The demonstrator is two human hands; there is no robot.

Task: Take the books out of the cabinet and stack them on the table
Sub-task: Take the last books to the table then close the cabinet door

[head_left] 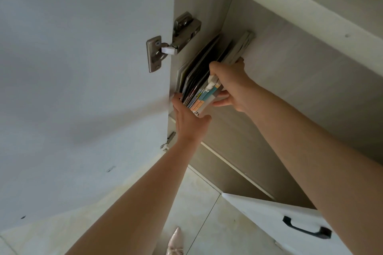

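Several thin books (202, 80) stand upright as a bundle on a shelf inside the open cabinet (290, 62), against its left wall. Their coloured spines face me. My left hand (187, 119) reaches in from below and grips the bundle's lower left side, thumb against the spines. My right hand (230, 85) clasps the bundle from the right, thumb over the top edge and fingers curled round the side. The far ends of the books are in shadow.
The cabinet's left door (83, 89) stands swung open with a metal hinge (172, 41). A white right-hand door with a black handle (306, 229) is open at the lower right. Pale floor tiles (207, 203) and a pink shoe tip (175, 243) lie below.
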